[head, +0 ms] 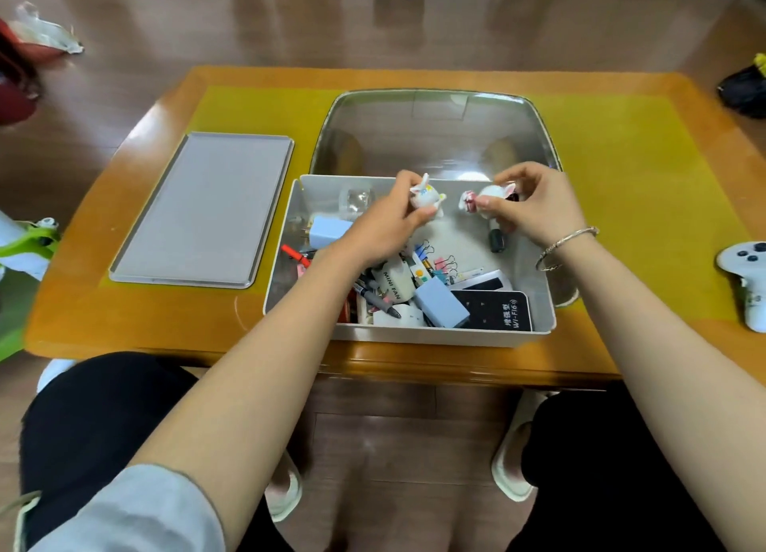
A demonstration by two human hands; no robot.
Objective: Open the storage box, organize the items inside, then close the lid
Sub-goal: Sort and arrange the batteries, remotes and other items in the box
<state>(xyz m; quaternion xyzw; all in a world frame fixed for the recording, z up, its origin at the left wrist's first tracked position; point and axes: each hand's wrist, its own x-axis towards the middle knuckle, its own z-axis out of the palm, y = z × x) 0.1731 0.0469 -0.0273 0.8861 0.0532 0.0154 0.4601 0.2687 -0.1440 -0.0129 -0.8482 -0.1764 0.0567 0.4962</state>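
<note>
The white storage box [414, 338] stands open at the table's front edge, its clear lid [435, 132] tilted up behind it. Over the box's far half, my left hand [385, 224] grips a small white rabbit figure [427, 197]. My right hand [534, 209] pinches a second white figure with pink parts [487, 199]. Inside the box lie a blue charger [327, 232], a mini fan [393, 284], a blue block [441, 307], a black Wi-Fi device [495, 309], binder clips [435, 261], pens [377, 300] and a clear round thing [356, 201].
A grey tray [203, 211] lies flat on the table left of the box. A white game controller [746, 278] sits at the table's right edge. The wooden table [124, 327] carries a yellow mat [642, 178]. My knees and slippers are below the front edge.
</note>
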